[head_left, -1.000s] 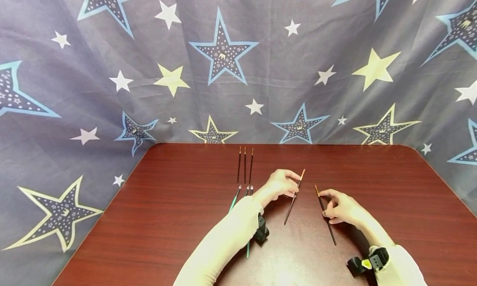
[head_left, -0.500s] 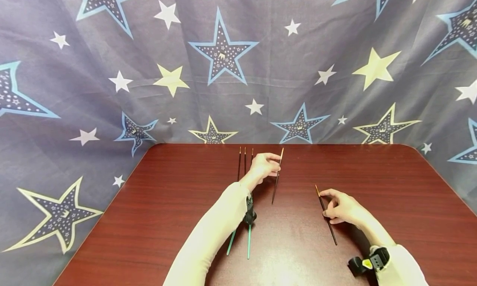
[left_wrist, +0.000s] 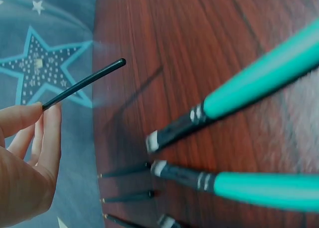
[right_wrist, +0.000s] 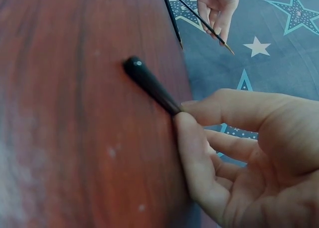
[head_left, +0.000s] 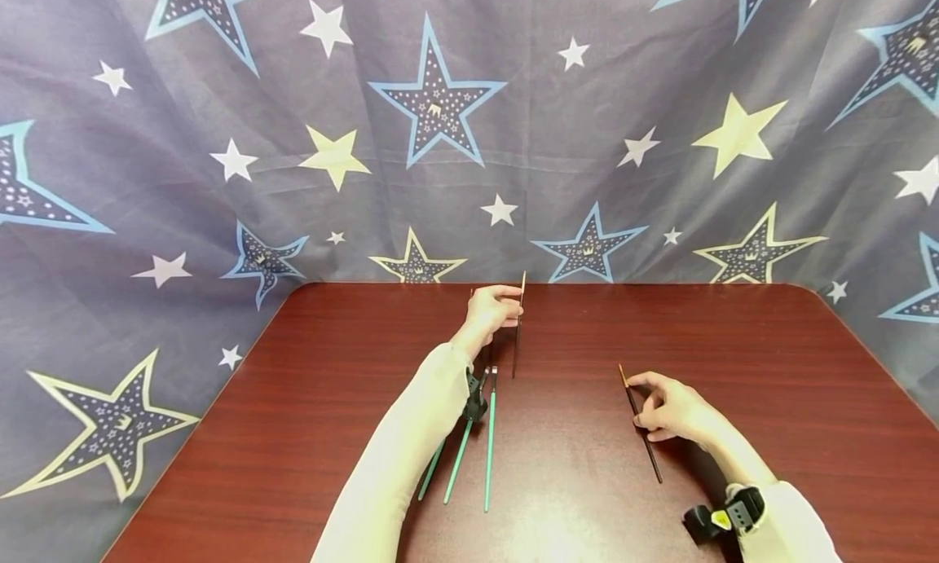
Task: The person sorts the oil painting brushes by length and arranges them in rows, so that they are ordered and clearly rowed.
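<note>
Near the far edge of the table, my left hand [head_left: 491, 309] pinches a thin black paintbrush [head_left: 517, 335] between thumb and fingers, its light tip pointing away. In the left wrist view that brush's dark handle [left_wrist: 84, 84] is held above the table, casting a shadow. My right hand [head_left: 676, 410] stays at the right side, pinching another black paintbrush [head_left: 644, 434] with an orange tip. The right wrist view shows this brush's rounded handle end [right_wrist: 149, 83] poking out past the thumb. Several black brushes [left_wrist: 127, 196] lie beyond the left wrist, mostly hidden by the hand in the head view.
Three flat brushes with teal handles [head_left: 491, 457] lie below and partly under the left forearm. The dark red wooden table [head_left: 308, 384] ends at a grey curtain [head_left: 513, 139] printed with stars.
My left hand has carried its black paintbrush left and away, toward the far edge beside the lying black brushes. My right hand and its paintbrush have stayed in place.
</note>
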Demonstrator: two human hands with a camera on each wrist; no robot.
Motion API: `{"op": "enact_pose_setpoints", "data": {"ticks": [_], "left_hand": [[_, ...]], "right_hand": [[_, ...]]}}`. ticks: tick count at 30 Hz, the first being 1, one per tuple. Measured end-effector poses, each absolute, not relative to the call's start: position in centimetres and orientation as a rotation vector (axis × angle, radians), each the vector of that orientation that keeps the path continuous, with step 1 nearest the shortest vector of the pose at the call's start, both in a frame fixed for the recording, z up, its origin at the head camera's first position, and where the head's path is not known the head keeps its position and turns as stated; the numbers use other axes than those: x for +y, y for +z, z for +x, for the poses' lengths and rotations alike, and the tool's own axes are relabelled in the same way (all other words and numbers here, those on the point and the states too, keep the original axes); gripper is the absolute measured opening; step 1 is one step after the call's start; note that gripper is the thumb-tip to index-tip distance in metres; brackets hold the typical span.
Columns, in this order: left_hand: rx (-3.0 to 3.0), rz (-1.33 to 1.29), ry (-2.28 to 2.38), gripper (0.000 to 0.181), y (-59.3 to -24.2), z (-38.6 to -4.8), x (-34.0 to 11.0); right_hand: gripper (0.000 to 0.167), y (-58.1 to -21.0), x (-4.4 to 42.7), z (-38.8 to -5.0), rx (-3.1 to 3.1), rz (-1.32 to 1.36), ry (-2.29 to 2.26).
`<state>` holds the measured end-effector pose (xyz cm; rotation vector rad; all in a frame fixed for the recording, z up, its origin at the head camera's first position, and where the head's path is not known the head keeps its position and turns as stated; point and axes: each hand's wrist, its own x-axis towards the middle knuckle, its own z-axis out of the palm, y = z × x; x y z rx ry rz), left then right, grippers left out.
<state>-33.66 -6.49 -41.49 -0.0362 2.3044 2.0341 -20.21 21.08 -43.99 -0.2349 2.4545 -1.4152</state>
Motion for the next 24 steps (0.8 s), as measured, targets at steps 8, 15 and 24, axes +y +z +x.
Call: {"op": "enact_pose_setpoints", "data": {"ticks": [8, 15, 24], "left_hand": [[2.375, -0.079, 2.066, 0.033, -42.4, -34.9, -7.2], [2.399, -0.144, 2.046, 0.036, -42.6, -34.9, -6.8], [2.522, -0.299, 1.856, 0.028, -43.1, -35.3, -6.8]], "right_hand": [[0.055, -43.9, 21.1, -20.2, 2.467, -0.225, -1.403], [0.057, -43.3, 20.7, -19.9, 2.553, -0.203, -1.322], [0.056, -43.0, 20.0, -19.8, 2.565, -0.152, -1.286]]}}
